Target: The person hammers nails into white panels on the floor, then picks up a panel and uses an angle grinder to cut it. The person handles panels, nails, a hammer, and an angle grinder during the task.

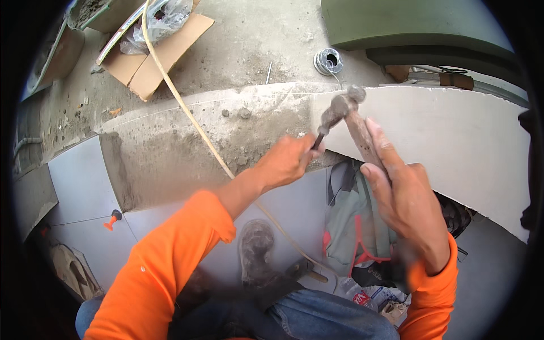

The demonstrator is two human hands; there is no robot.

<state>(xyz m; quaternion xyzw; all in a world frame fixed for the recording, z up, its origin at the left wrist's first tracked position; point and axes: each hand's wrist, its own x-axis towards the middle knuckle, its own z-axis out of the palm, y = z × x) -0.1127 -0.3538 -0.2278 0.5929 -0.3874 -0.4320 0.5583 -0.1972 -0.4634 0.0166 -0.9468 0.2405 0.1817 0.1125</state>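
Observation:
My right hand (405, 195) grips the wooden handle of a hammer (362, 136), its fingers partly stretched along the handle. The worn, dusty metal head is over the near left end of a large pale slab (430, 130). My left hand (289, 158) is closed round a short dark metal rod that looks like a chisel (318, 140). Its upper end lies right by the hammer head; whether they touch I cannot tell. The rod's lower end is hidden in my hand. Left of the slab runs a rough mortar ledge (187, 153), with crumbs of mortar on it.
A pale hose (187, 113) crosses the ledge. A wire spool (328, 61) and cardboard (147, 68) lie beyond. Grey-blue tiles (85, 175) with an orange clip (111, 220) are at left. A grey-green bag (354, 226) and bottle (362, 297) lie below the slab.

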